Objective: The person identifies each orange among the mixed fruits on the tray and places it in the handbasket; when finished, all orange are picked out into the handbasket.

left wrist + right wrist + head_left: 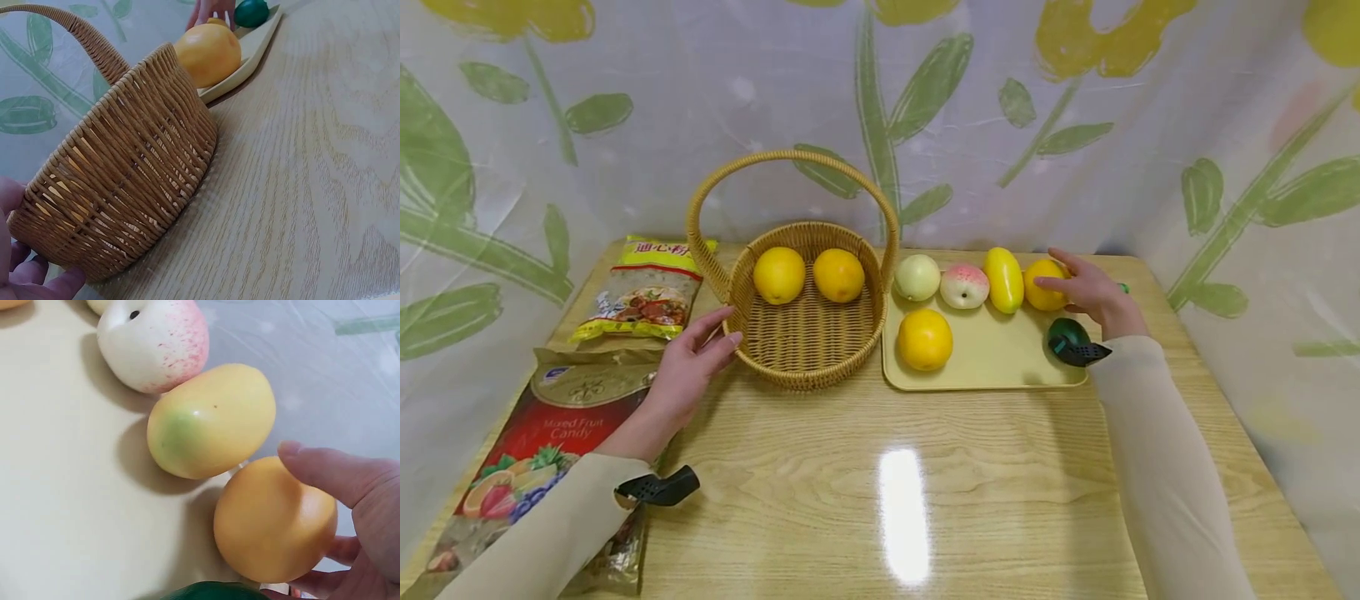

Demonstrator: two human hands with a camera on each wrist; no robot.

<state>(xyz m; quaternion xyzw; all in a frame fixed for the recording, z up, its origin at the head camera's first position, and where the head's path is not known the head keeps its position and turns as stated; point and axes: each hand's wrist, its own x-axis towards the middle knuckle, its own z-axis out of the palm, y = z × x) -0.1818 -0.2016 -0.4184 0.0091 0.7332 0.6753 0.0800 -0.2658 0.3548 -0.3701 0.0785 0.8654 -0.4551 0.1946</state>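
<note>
My right hand (1063, 275) (312, 500) grips an orange fruit (1041, 298) (269, 531) at the far right of the yellow tray (992, 350) (62, 487), thumb over it and fingers behind. Beside it lie a yellow mango (1003, 279) (212, 419), a peach (964, 286) (156, 344) and a pale round fruit (917, 277). Another orange (925, 339) (209, 53) sits at the tray's front left, and a green fruit (1063, 332) (252, 12) lies by my right wrist. My left hand (718, 329) (25, 262) rests against the left wall of the wicker basket (808, 375) (137, 162), which holds two yellow-orange fruits.
A snack packet (640, 292) lies at the back left of the wooden table (925, 467). A large fruit candy bag (542, 433) lies under my left forearm. A leaf-printed curtain hangs close behind. The basket's tall handle (790, 158) arches over it.
</note>
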